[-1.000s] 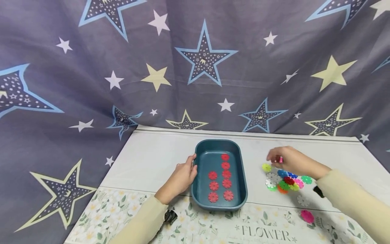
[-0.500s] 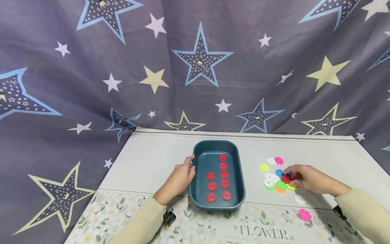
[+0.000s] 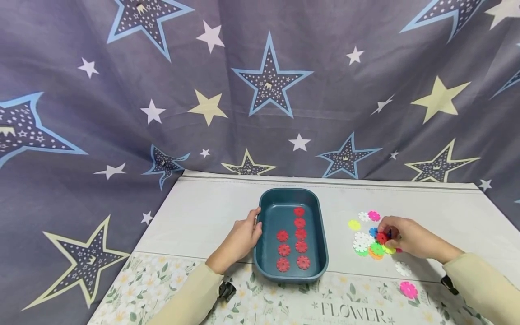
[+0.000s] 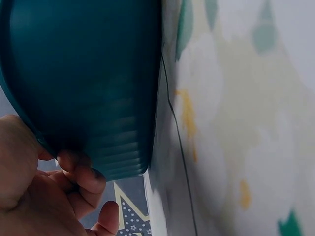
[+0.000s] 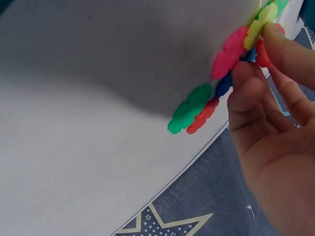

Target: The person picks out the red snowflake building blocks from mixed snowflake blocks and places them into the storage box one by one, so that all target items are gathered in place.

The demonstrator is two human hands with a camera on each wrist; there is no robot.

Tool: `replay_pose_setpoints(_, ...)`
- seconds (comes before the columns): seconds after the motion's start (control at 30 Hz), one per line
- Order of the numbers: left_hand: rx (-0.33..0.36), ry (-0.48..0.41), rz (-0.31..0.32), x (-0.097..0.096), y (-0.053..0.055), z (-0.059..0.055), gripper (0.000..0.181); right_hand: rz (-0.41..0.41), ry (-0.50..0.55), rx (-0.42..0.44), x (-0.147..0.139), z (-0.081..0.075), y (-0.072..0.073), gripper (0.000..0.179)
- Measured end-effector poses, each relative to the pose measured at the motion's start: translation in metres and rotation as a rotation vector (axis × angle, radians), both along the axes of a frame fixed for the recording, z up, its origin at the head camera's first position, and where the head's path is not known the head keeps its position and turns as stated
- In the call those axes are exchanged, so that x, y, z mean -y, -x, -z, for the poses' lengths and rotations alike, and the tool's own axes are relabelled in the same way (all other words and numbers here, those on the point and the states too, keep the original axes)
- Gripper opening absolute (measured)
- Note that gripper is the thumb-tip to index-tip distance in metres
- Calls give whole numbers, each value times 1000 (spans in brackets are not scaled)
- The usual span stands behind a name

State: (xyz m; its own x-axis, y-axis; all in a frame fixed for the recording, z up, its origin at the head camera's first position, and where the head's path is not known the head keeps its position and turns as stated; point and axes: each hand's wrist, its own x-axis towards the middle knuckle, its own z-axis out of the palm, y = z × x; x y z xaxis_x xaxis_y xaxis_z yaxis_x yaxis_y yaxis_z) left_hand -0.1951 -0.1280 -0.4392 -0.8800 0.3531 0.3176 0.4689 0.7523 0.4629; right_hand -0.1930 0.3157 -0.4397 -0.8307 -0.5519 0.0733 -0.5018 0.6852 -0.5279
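My left hand [image 3: 242, 234] grips the left rim of a dark teal tray [image 3: 259, 266]; in the left wrist view the fingers [image 4: 81, 172] curl by its rim. Red notched plastic discs [image 3: 300, 234] lie flat in the tray in two columns, the right one longer. At the pile on the right, my right hand [image 3: 410, 237] pinches a red flower-shaped disc [image 3: 382, 238] between thumb and fingers. The right wrist view shows a pink disc [image 5: 230, 53], a yellow disc [image 5: 261, 25] and a green disc [image 5: 191, 108] beside the fingertips. The palm side hides part of the pile in the head view.
White discs [image 3: 361, 243] and an orange disc [image 3: 375, 255] lie in the pile. A yellow disc [image 3: 354, 225] and a pink disc [image 3: 373, 216] sit behind it; another pink disc [image 3: 408, 290] lies nearer the front. A star-patterned curtain [image 3: 268, 135] hangs behind the table.
My right hand has come down from the back of the pile, leaving a pink disc there, and now holds a red disc. The left hand and tray stay put.
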Motion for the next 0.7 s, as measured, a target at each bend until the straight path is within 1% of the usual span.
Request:
replay_pose_setpoints(0.13,-9,4,-2,0,0,-1,40,-8,-22,11,3,-3,1,31)
replay_pose_setpoints(0.27,-14,3,-2,1,0,1,40,-20,-30,-35,8,-7,2,30)
replay_pose_setpoints(0.43,-29,5,6,2,1,3,40,-41,5,-66,15,-11,-1,27)
replay_pose_setpoints(0.5,-36,7,8,2,1,3,40,-52,13,-97,19,-13,-3,27)
replay_pose_setpoints(0.6,-41,7,8,2,1,3,40,-70,18,-166,24,-16,-4,29)
replay_pose_setpoints(0.7,-46,19,10,2,2,2,40,-91,24,-199,29,-20,-4,31)
